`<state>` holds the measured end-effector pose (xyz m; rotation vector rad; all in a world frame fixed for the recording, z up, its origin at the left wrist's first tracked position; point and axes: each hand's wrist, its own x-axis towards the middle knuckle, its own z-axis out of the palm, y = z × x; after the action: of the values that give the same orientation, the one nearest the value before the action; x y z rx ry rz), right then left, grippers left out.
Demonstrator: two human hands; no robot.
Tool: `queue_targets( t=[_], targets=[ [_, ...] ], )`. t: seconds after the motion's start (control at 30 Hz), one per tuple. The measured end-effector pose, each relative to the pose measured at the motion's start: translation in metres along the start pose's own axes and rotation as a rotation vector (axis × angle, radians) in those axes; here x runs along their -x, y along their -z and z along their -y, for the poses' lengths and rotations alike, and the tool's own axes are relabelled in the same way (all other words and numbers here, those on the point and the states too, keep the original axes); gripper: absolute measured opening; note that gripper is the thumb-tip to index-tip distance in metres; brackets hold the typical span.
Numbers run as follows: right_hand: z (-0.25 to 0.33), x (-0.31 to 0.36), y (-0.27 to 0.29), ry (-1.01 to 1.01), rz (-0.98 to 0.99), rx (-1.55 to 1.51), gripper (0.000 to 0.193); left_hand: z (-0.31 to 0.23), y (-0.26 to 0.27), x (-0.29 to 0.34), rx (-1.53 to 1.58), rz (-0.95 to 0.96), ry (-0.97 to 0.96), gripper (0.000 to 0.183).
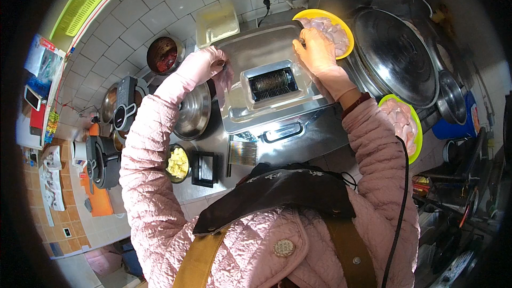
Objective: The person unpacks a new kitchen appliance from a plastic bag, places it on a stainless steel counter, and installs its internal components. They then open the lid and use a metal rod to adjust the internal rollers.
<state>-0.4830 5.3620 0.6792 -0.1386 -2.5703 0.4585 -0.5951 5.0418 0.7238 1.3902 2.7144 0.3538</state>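
A limp pink piece [224,84], which looks like raw meat, hangs below my left hand [200,65]. That hand is gloved in pink, its fingers closed on the piece at the left side of a stainless-steel meat slicer [277,108]. A dark row of blades [272,84] shows in the slicer's top opening. My right hand [316,52], in an orange glove, is over the slicer's far right corner. Its fingers are curled together and what they hold, if anything, is hidden. Just beyond it is a yellow bowl [349,31] of raw meat pieces [329,28].
At the right, a green-yellow bowl [418,127] holds raw meat near a large metal lid [397,56]. A pot of dark red food [162,55], a steel lid [193,109] and a bowl of yellow pieces [177,163] are left. A black cable [401,197] crosses my right arm.
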Motion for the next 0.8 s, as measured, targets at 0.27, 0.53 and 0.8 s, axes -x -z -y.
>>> queue_targets(
  t=[0.27,0.53,0.8],
  targets=[
    [-0.005,-0.002,-0.005,0.162,-0.047,-0.051,0.024,-0.023,0.002,-0.006,-0.329,0.009,0.241,0.055],
    [-0.005,-0.002,-0.004,0.049,0.029,-0.005,0.029,-0.011,0.005,0.003,0.145,-0.057,-0.154,0.038],
    [0.001,-0.001,0.003,0.024,-0.031,0.020,0.030,-0.014,0.008,0.007,0.073,-0.016,-0.029,0.035]
  ],
)
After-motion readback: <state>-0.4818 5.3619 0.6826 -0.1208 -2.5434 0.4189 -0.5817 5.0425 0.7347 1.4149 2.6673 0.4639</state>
